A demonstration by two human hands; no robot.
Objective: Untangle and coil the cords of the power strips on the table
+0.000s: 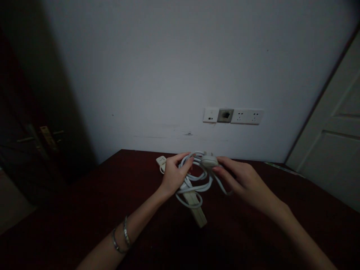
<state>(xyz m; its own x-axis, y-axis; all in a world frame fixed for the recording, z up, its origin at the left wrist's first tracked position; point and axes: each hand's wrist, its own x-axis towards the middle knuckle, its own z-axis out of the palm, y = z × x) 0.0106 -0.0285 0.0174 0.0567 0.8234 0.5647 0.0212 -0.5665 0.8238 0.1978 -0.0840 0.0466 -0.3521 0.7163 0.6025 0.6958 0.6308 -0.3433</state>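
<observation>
Seemingly, both hands, left hand [173, 175] and right hand [242, 179], grip the coiled cord [197, 180].

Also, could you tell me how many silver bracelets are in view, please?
2. One thin silver metal bracelet rings the left forearm near the left hand; a second silver bracelet sits just behind it. None seems hidden.

Single head-worn view, angled forward and down, close over both hands, facing the wall [180, 75] beyond them.
</observation>
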